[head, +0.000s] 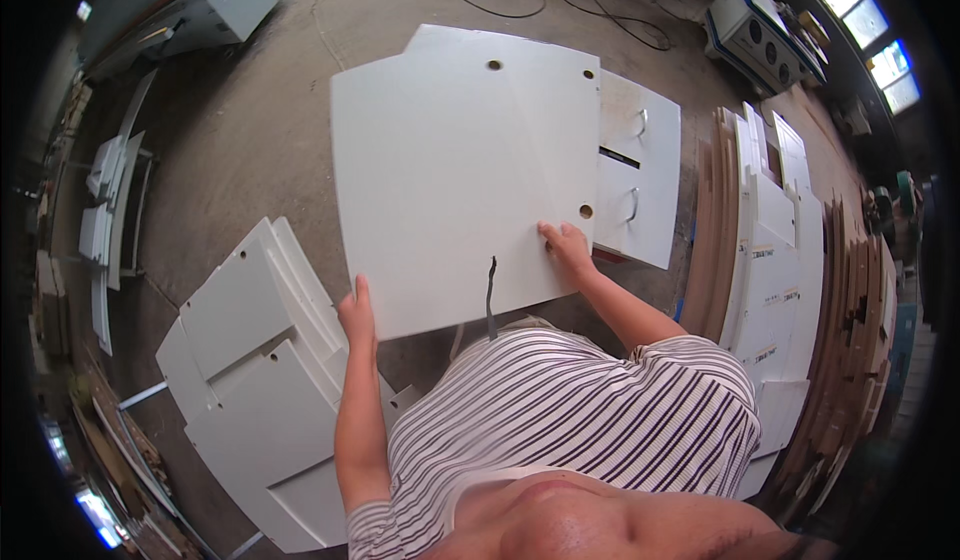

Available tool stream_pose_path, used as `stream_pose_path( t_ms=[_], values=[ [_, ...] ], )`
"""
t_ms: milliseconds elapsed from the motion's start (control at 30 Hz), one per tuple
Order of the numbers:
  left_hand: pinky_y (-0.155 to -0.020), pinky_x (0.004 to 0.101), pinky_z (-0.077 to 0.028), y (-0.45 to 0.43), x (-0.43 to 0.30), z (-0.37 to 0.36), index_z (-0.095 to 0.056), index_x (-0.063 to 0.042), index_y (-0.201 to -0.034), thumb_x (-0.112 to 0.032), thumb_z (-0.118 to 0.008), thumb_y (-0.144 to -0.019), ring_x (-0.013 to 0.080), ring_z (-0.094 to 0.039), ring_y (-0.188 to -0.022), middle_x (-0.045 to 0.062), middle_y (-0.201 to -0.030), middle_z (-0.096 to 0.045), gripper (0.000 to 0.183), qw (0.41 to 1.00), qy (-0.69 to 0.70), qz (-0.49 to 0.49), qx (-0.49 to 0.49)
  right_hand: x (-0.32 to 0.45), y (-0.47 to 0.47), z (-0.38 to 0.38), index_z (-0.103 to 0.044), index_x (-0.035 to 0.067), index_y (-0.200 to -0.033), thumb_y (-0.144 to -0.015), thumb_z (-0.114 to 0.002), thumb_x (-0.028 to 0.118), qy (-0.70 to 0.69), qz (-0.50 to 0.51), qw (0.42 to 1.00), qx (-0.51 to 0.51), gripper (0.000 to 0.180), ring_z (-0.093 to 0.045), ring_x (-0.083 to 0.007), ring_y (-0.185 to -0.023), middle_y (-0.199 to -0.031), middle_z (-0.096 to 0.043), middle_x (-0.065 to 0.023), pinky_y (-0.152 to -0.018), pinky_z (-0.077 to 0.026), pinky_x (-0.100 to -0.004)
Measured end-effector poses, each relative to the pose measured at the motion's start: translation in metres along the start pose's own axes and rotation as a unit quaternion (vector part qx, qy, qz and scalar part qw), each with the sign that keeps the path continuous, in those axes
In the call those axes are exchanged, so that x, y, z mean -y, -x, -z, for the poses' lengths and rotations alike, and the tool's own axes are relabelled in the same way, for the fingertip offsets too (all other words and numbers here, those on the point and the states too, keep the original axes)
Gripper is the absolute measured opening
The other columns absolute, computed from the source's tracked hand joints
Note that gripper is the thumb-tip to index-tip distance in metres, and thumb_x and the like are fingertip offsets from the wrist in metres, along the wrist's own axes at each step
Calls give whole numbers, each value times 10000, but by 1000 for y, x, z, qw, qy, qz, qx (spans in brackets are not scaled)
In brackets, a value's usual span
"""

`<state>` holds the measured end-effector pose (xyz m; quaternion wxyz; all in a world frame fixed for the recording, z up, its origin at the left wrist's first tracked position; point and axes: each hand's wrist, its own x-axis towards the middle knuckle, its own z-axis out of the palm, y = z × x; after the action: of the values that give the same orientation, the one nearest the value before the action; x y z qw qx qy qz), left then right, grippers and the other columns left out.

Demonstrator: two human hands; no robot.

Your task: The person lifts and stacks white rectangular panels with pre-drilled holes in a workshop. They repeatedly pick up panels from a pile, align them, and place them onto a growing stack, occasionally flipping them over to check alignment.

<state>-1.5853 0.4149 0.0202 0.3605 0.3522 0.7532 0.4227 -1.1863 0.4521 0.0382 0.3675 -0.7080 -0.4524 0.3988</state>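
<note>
A large white panel with round holes lies before me, over another white panel whose edge shows at the far side. My left hand grips its near left edge, thumb up along the side. My right hand rests on its face near the right edge, beside a round hole. Whether those fingers hook into a second hole under them, I cannot tell. A thin dark strap hangs across the panel's near edge, in front of my striped shirt.
White drawer fronts with metal handles stand right of the panel. Stacked white panels lie at left. More white boards and brown boards line the right. Machines stand at the back; a black cable crosses the floor.
</note>
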Motion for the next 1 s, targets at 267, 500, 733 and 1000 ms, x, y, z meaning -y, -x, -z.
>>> stream_pose_path(
  t_ms=[267, 500, 733, 1000],
  values=[
    [-768, 451, -506, -69, -47, -147, -683, 34, -943, -569, -502, -870, 359, -669, -880, 234, -894, -680, 633, 977, -156, -70, 128, -132, -93, 85, -581, -2, -674, -921, -513, 422, -39, -52, 997, 47, 495, -392, -154, -511, -575, -466, -12, -491, -343, -355],
    [-936, 427, -435, 40, -17, -112, -475, -29, -1221, -347, -605, -860, 309, -541, -1078, 151, -1116, -573, 498, 906, -352, -190, 140, -62, -67, 141, -509, -21, -1206, -917, -588, 290, 274, 129, 952, -47, 432, -618, -324, -971, -1101, -612, -222, -829, -495, -397],
    [-731, 428, -496, 102, 179, 22, -624, -9, -882, -342, -608, -854, 306, -638, -845, 186, -921, -638, 335, 993, -54, 97, 44, 44, -56, -57, -584, 33, -1063, -975, -519, 208, 91, 177, 922, 333, 206, -558, -112, -807, -923, -581, -41, -723, -496, -261],
    [-825, 395, -491, 196, 423, 171, -518, -85, -1150, -465, -509, -942, 191, -559, -932, 66, -1059, -590, 433, 740, 308, 480, -355, 98, 95, -323, -563, 23, -1033, -898, -616, 171, 243, 214, 693, 644, 208, -650, -178, -764, -839, -654, -124, -713, -511, -302]
  ],
)
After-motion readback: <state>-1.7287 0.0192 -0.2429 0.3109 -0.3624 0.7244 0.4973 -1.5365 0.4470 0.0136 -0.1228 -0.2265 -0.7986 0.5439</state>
